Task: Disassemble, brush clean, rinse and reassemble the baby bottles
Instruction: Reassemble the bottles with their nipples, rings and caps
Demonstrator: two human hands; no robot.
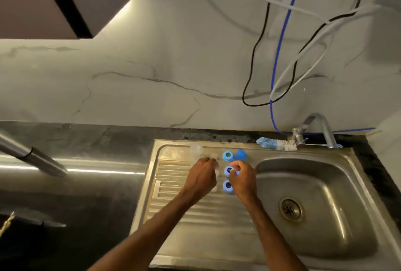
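On the steel drainboard point(173, 194) lie three blue screw rings: a far one point(227, 156), a middle one point(228, 170) and a near one point(227, 186). A blue cap point(240, 155) stands beside the far ring. A clear bottle point(196, 150) stands at the drainboard's far left. My right hand point(243, 178) pinches a small clear part, likely a teat, over the middle ring. My left hand point(202, 176) is closed over clear pieces point(213, 155) that I cannot make out.
The sink basin point(314, 201) with its drain point(289, 209) lies to the right. A bottle brush point(275, 142) rests on the back rim beside the tap point(321, 129). Cables hang on the marble wall. Dark counter and a steel tube point(32, 155) are at left.
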